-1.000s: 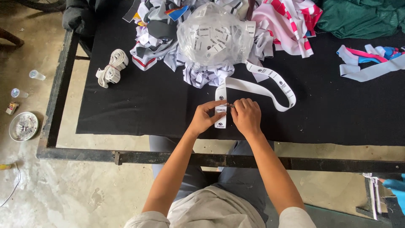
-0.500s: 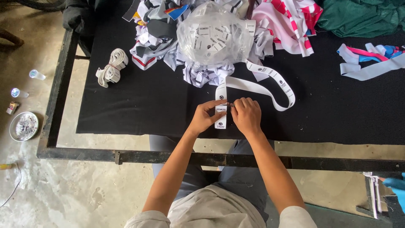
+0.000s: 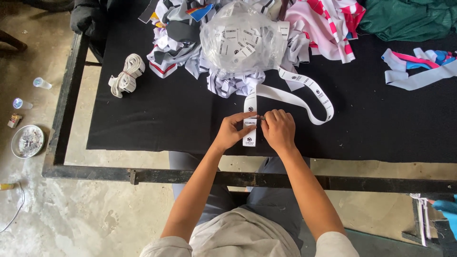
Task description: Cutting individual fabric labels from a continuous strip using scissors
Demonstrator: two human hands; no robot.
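A long white label ribbon [image 3: 304,97] with dark printed marks loops across the black cloth-covered table [image 3: 157,123]. Its free end lies flat near the front edge. My left hand [image 3: 234,131] pinches that end from the left. My right hand [image 3: 278,128] is closed beside it at the same spot, gripping a small tool that is mostly hidden against the ribbon. A clear plastic bag [image 3: 240,35] full of cut white labels sits just beyond the hands.
Mixed fabric scraps [image 3: 176,38] are heaped at the back. A bundled roll of white tape [image 3: 126,76] lies left. Pink striped cloth [image 3: 328,24], green cloth [image 3: 409,19] and loose strips [image 3: 419,71] lie right. On the floor, left, sit a metal dish [image 3: 27,141] and small bottles [image 3: 42,84].
The hands stay at the same spot on the ribbon end; the ribbon loop has shifted only slightly.
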